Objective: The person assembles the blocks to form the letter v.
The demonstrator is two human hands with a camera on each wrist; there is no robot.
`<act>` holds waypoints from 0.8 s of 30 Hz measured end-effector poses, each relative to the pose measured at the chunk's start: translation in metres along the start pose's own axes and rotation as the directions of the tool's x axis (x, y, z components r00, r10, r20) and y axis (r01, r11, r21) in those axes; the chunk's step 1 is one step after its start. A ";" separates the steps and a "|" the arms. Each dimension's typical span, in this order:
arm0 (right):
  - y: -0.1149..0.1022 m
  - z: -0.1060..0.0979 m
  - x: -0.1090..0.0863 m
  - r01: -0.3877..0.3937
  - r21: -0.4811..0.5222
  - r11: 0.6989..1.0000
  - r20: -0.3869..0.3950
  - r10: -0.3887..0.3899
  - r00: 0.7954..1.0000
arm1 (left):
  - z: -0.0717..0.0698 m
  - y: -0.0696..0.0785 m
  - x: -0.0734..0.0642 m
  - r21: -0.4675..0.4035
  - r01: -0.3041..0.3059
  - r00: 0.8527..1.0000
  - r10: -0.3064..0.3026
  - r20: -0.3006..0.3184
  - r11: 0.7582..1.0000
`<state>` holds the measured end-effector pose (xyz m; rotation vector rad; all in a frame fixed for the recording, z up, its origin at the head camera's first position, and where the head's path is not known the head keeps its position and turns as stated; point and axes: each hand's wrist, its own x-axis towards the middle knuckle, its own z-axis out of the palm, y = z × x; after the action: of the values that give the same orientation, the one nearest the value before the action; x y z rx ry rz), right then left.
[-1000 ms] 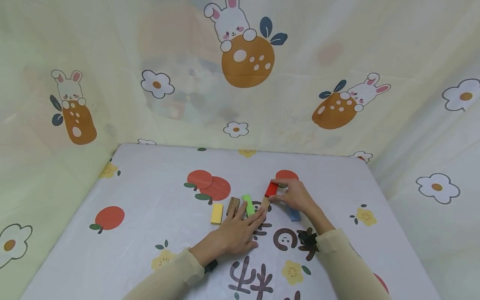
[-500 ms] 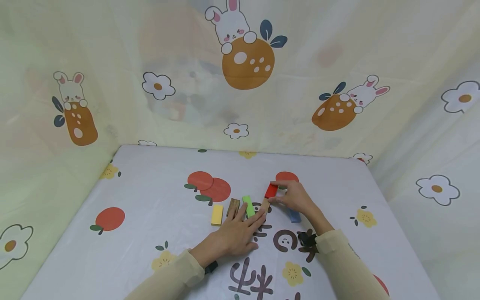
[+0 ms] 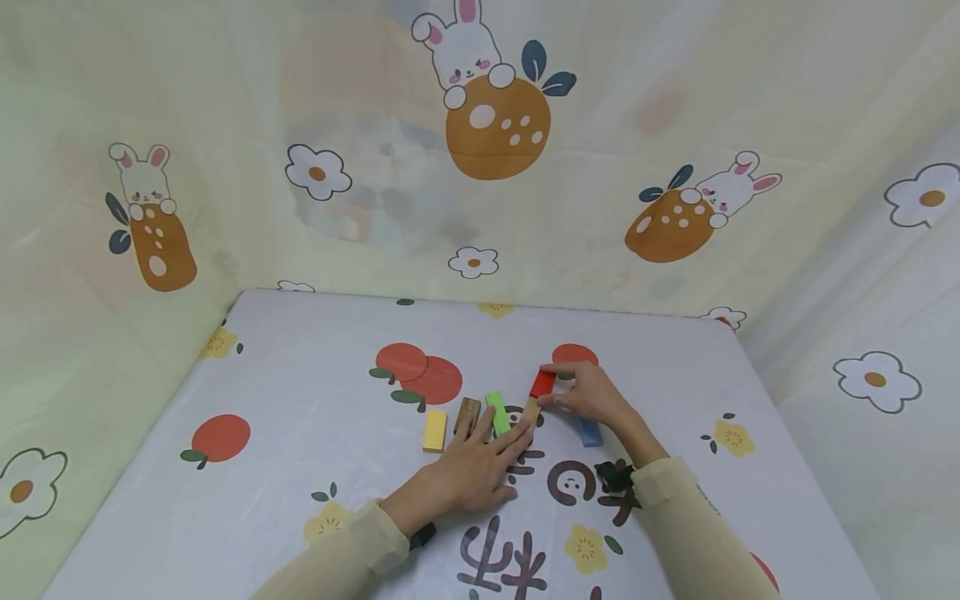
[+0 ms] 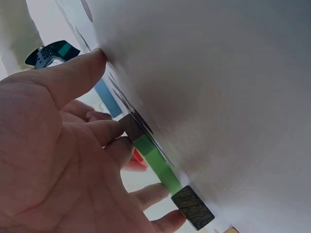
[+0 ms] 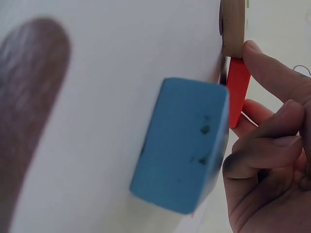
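In the head view, the two hands work near each other, just right of centre in the lower half of the frame. The right hand (image 3: 597,395) pinches a red block (image 3: 542,383) between thumb and index finger, the thumb tip where it meets the far end of a tan block (image 3: 532,411). The left hand (image 3: 474,473) lies with fingers spread and fairly straight, fingertips against the tan, green (image 3: 497,412) and dark brown (image 3: 468,412) blocks. A yellow block (image 3: 434,431) lies left of these; a blue block (image 3: 590,432), dark specks on its end, lies below the right hand. At lower centre, the tablecloth (image 3: 150,517) carries brown cartoon lettering (image 3: 553,483), one ring-shaped stroke enclosing a smiling face; I cannot read the words.
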<state>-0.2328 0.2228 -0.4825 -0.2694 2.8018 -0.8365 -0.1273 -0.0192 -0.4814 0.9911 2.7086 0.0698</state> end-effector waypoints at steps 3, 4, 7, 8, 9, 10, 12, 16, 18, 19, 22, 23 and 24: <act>0.000 -0.001 0.000 0.003 -0.001 1.000 0.009 -0.003 1.000 | 0.001 0.000 0.000 -0.005 0.000 1.000 0.000 -0.001 1.000; 0.000 -0.001 -0.001 0.004 0.000 1.000 0.010 -0.004 1.000 | 0.001 0.000 0.000 -0.006 0.001 1.000 -0.001 0.001 1.000; 0.000 -0.001 -0.001 0.011 -0.006 1.000 0.013 -0.011 1.000 | 0.003 0.000 0.000 -0.008 0.003 1.000 -0.003 -0.002 1.000; 0.000 -0.001 -0.001 0.013 -0.007 1.000 0.012 -0.013 1.000 | 0.003 0.000 0.000 -0.008 0.004 1.000 -0.004 -0.002 1.000; 0.000 -0.001 -0.001 0.017 -0.010 1.000 0.011 -0.017 1.000 | 0.003 0.000 0.000 -0.009 0.004 1.000 -0.004 -0.003 1.000; 0.000 -0.001 -0.002 0.019 -0.010 1.000 0.010 -0.019 1.000 | 0.003 0.000 0.001 -0.009 0.004 1.000 -0.004 -0.002 1.000; 0.000 -0.001 -0.002 0.026 -0.015 1.000 0.010 -0.026 1.000 | 0.002 0.000 0.000 -0.012 0.004 1.000 -0.004 -0.004 1.000; 0.000 -0.002 -0.003 0.032 -0.025 0.999 0.008 -0.031 0.999 | 0.002 0.000 0.000 -0.011 0.004 1.000 -0.004 -0.003 1.000; 0.000 -0.001 -0.004 0.044 -0.030 0.999 0.001 -0.044 0.999 | 0.002 0.000 -0.001 -0.010 0.005 1.000 -0.005 -0.002 1.000; 0.000 -0.001 -0.004 0.046 -0.029 0.999 -0.003 -0.046 0.999 | 0.002 0.001 -0.001 -0.008 0.006 1.000 -0.006 0.000 1.000; 0.000 0.000 -0.005 0.056 -0.025 0.998 -0.010 -0.057 0.998 | 0.002 0.001 -0.001 -0.008 0.007 1.000 -0.007 0.002 1.000; 0.000 0.000 -0.005 0.056 -0.025 0.998 -0.010 -0.056 0.998 | 0.002 0.001 -0.002 -0.008 0.007 1.000 -0.007 0.003 1.000; 0.000 0.000 -0.006 0.054 -0.026 0.998 -0.009 -0.055 0.998 | 0.002 0.001 -0.002 -0.006 0.007 1.000 -0.007 0.003 1.000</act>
<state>-0.2272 0.2239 -0.4820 -0.3481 2.8277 -0.8162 -0.1250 -0.0196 -0.4827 0.9786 2.7072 0.0755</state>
